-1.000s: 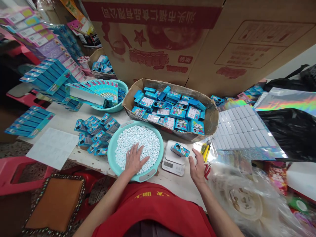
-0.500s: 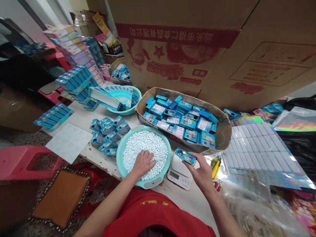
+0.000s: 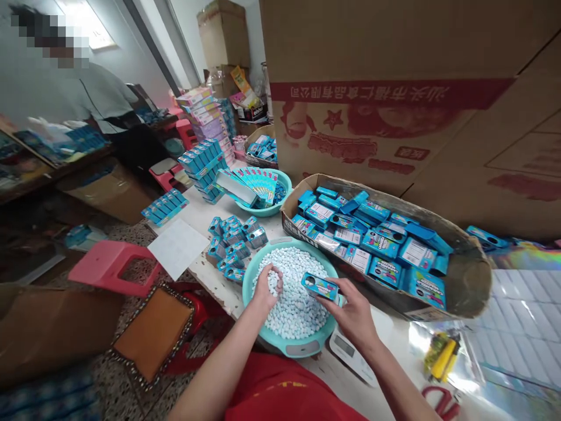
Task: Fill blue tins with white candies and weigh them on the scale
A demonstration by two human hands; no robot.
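Head view: the two hands are apart from each other above a pale turquoise basin (image 3: 248,283) heaped with small white pellets (image 3: 293,318). The left hand (image 3: 265,289) is cupped over the left part of the heap, fingers curled around a portion of the pellets; whether its underside touches the rest I cannot tell. The right hand (image 3: 353,310) grips a small blue box (image 3: 322,287) by its right end, between thumb and fingers. The box hangs over the right part of the heap, a round dark hole showing near its left end. Whether anything is inside it cannot be made out.

A white scale (image 3: 357,356) sits just beside the basin's lower right rim, partly covered by the right wrist. Behind the basin, a long cardboard tray (image 3: 473,286) holds many more blue boxes, lying jumbled. To the left on the white surface (image 3: 199,210) stand a cluster of blue cartons (image 3: 234,242) and, near it, a white sheet (image 3: 179,248). Farther back is a second turquoise basin (image 3: 263,211) with a fan of printed cards across it. A yellow cutter (image 3: 445,362) and red-handled scissors (image 3: 438,400) lie right of the scale.
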